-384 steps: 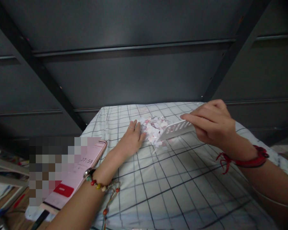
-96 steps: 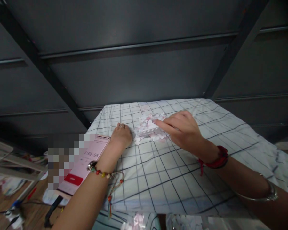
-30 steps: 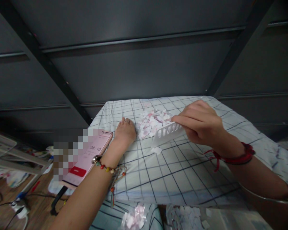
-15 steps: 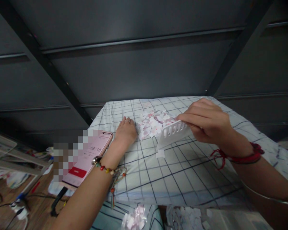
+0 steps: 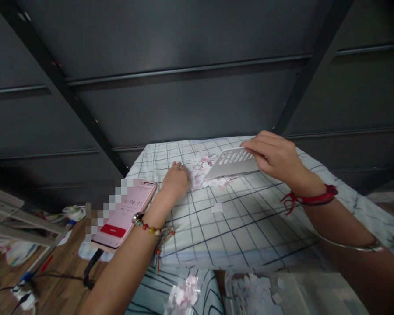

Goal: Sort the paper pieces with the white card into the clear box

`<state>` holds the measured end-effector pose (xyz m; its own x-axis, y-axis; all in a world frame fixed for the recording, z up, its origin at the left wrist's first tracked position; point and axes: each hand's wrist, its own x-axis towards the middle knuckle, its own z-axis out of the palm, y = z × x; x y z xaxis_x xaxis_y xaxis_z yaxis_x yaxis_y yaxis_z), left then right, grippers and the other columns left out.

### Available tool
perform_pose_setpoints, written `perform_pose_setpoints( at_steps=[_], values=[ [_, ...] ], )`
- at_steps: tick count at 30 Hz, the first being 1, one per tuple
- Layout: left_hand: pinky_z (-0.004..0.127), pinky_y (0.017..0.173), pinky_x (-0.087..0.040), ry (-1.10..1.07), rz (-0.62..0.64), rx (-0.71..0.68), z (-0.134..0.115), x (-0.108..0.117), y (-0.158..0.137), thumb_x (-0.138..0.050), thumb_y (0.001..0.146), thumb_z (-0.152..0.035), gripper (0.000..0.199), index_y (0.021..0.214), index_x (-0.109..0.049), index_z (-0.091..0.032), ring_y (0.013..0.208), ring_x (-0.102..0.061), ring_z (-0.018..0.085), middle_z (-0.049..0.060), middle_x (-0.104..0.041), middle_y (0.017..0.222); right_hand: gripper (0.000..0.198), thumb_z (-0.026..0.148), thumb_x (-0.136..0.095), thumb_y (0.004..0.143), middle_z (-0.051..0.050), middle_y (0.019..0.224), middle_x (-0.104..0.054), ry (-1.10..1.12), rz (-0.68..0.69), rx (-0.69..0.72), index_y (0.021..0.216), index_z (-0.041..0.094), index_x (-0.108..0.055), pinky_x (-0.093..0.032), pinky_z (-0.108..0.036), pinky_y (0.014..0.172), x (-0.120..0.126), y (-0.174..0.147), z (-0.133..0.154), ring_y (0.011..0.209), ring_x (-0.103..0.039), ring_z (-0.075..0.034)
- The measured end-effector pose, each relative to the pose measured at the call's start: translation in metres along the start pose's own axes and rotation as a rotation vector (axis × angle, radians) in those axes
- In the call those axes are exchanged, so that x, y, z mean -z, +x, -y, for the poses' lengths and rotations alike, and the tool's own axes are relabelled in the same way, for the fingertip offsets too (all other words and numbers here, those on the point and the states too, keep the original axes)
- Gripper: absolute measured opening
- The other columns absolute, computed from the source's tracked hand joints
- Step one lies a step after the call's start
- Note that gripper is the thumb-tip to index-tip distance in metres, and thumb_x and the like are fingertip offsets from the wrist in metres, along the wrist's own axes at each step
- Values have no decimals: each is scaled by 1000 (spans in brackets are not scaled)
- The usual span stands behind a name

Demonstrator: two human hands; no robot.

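A loose pile of small torn paper scraps (image 5: 200,168), white and pinkish, lies on a checked cloth (image 5: 243,236). My right hand (image 5: 276,155) grips the slotted top edge of a thin white plastic plate (image 5: 231,166), which stands tilted over the pile and hides part of it. Against the pile's left side rests my left hand (image 5: 176,180), palm side down on the cloth, fingers low and partly hidden, holding nothing visible. A single pale scrap (image 5: 217,208) lies apart, nearer to me.
Left of my left forearm a phone (image 5: 128,210) shows a running timer, with a black cable below it. A clear bag of scraps (image 5: 185,293) is on my lap. Beside it stands a clear bin (image 5: 256,293) with more scraps. Dark panels (image 5: 184,105) rise behind the cloth.
My right hand has moved the white plate away from me, from the pile's near side onto the pile, leaving the single scrap behind. My left hand stays beside the pile.
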<state>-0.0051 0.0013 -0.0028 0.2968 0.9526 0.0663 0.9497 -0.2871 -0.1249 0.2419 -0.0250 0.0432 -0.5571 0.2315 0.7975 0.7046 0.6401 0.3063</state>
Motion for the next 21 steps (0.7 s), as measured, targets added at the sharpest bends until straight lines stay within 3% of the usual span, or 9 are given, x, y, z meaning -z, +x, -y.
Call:
perform_pose_setpoints(
  at_steps=[6, 10, 14, 21],
  values=[
    [34, 107, -28, -17, -15, -57, -9, 25, -19, -35, 92, -18, 42, 127, -44, 3, 132, -30, 28, 21, -40, 138, 22, 9, -42, 83, -3, 72, -62, 104, 178, 87, 91, 15, -61, -47, -26, 67, 23, 5, 15, 72, -55, -14],
    [38, 106, -29, -19, -42, -97, -11, 32, -47, -37, 91, -19, 42, 127, -45, 2, 133, -28, 31, 22, -39, 138, 21, 10, -42, 85, -5, 73, -61, 124, 206, 77, 93, 13, -61, -47, -26, 66, 36, -7, 27, 71, -54, -14],
    [45, 103, -34, -57, -53, -133, -9, 21, -76, -36, 91, -20, 41, 127, -45, -5, 132, -30, 30, 19, -41, 138, 21, 9, -41, 85, -4, 72, -60, 171, 235, 62, 93, 16, -60, -46, -25, 65, 42, -20, 33, 70, -52, -13],
    [41, 106, -33, -172, -109, -213, 1, -17, -109, -36, 92, -29, 45, 128, -43, -4, 131, -32, 28, 19, -44, 136, 22, 8, -40, 85, -5, 73, -61, 162, 197, 36, 92, 14, -60, -47, -26, 65, 43, -27, 39, 71, -52, -14]
  ],
)
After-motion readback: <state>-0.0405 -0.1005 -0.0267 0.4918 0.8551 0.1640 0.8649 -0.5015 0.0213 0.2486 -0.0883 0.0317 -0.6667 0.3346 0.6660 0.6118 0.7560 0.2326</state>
